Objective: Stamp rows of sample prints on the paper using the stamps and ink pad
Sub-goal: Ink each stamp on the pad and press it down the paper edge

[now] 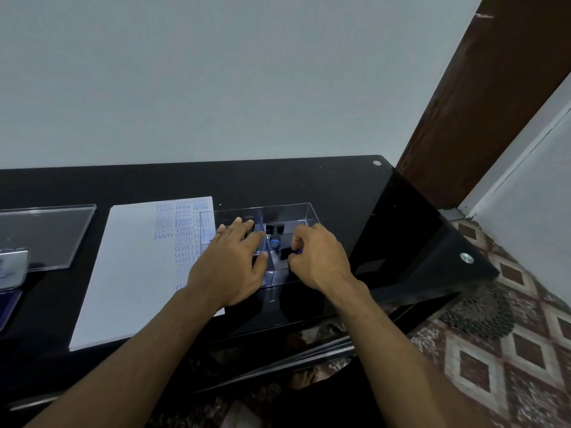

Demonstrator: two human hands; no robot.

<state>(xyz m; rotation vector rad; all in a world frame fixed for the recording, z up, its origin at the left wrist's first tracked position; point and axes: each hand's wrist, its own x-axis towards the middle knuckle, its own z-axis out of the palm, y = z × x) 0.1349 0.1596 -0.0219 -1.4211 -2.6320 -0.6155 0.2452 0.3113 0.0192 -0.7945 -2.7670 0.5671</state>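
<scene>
Both hands are at the clear plastic box (287,211) on the black glass table (340,186), just right of the paper (129,273). The left hand (231,264) lies flat, fingers straight, on the box's left compartment and divider, steadying it and holding nothing. The right hand (318,257) reaches into the right compartment with fingers curled, pinching a small purple-tipped piece (298,251); probably a stamp, too small to confirm. More stamps sit in that compartment: a blue-topped one (274,242) and a dark one (276,227) behind it. The paper's right-hand strip already carries columns of blue prints (188,230) reading SAMPLE, AIR MAIL, FRAGILE, AMENDED, some overlapping; one partial print sits lower, near the left wrist. Most of the sheet, centre and left, is bare, so by my read the task is perhaps a quarter done with many rows left. Current step looks like swapping or fetching a stamp from the box; inking and pressing follow. A clear lid or tray (46,233) lies at far left. The object at the left edge (12,267) may be the ink pad; can't tell.
</scene>
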